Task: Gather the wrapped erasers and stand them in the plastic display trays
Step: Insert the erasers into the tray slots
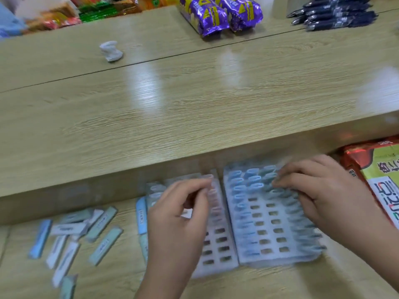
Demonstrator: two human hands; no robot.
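Two white slotted plastic trays side by side on low wood-grain desk (pixel 121 275), backed against raised wooden counter (pixel 172 100). Heavy motion blur.

Left tray (pixel 218 251): column of pink wrapped erasers (pixel 213 203) standing along right edge, near slots bare.
Right tray (pixel 267 234): blue wrapped erasers (pixel 239 186) upright in left column and far rows, green wrapped erasers (pixel 302 229) filling right columns, middle slots bare.

Left hand (pixel 177 216) over left tray, fingers curled, thumb and index tips close together at far end of pink column. Cannot tell if pinching one.
Right hand (pixel 323 190) over right tray, fingers bent, tips on tops of far green erasers. Cannot tell if gripping or only pressing.

Loose wrapped erasers (pixel 71 234), blue, green and white-labelled, lying flat in scatter left of trays; a few more just beside left tray edge.

On counter: crumpled white paper wad (pixel 111 50), purple foil snack packs (pixel 220 14), bundle of dark pens (pixel 332 11). Red and green carton (pixel 375 175) right of right hand.
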